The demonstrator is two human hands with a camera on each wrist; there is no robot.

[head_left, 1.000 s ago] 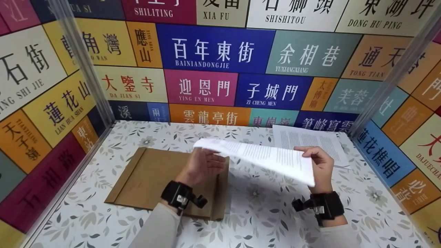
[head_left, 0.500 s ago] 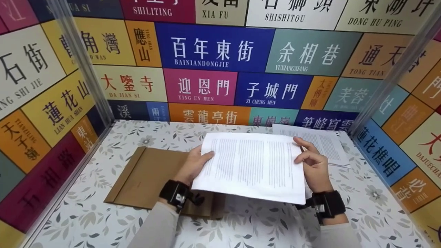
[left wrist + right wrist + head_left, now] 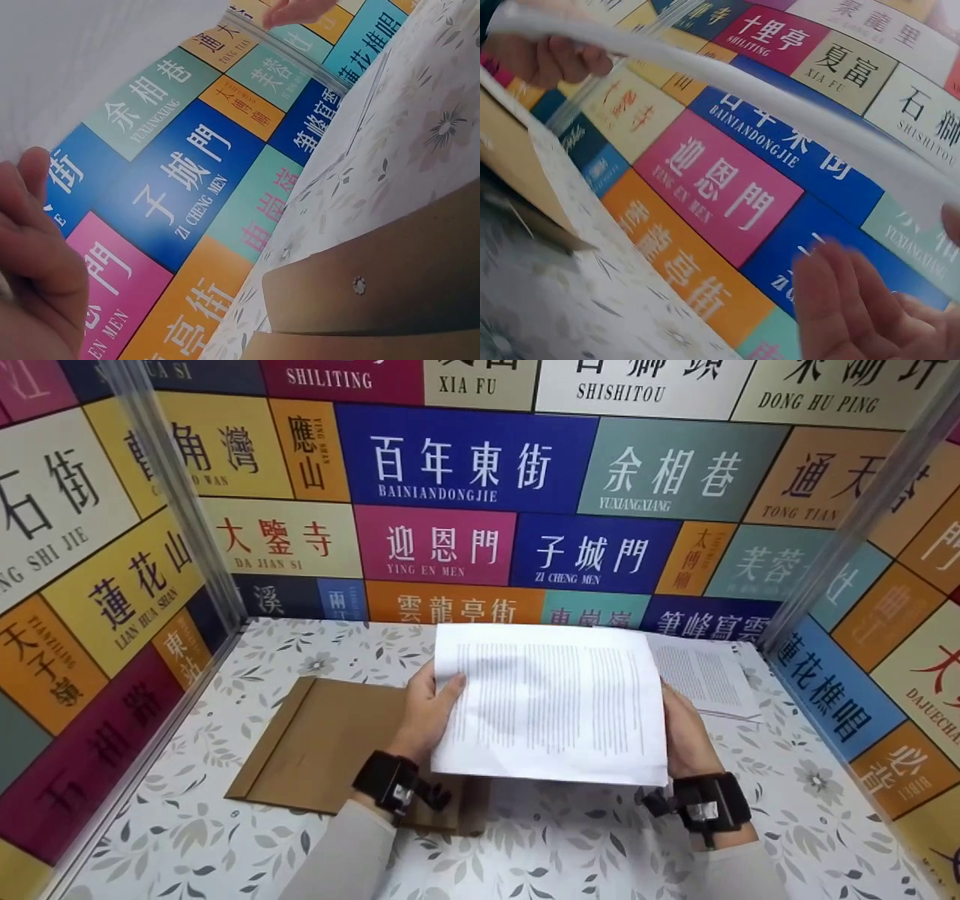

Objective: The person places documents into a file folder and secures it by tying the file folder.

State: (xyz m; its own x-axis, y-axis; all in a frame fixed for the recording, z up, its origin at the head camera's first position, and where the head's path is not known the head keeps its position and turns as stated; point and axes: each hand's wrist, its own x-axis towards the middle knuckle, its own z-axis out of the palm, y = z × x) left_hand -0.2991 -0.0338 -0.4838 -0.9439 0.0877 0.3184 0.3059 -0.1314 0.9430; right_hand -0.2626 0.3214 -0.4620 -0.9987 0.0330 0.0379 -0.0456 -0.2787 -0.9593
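One oblong of white paper [image 3: 551, 705], thin, matte and faintly rippled, held up at the centre of the head view, printed in columns of fine grey lines; number of sheets impossible to tell. Pinched along its left edge by the left hand [image 3: 429, 709], thumb over the front face. At the right edge, the right hand [image 3: 686, 727], fingers partly hidden in the head view, blurred in the right wrist view; pinching or merely touching, cannot tell. Lower left of the frame: a brown cardboard folder [image 3: 322, 750], flat and smooth, creased along its left side. Right of centre, partly behind the white paper: more printed pages [image 3: 709, 679], lying flat. Beneath, a white table surface [image 3: 555, 840] patterned with grey leaves and flowers. Across the top, a wall [image 3: 469, 457] of coloured, lettered rectangles. Lower centre, pale grey sleeves [image 3: 337, 851].
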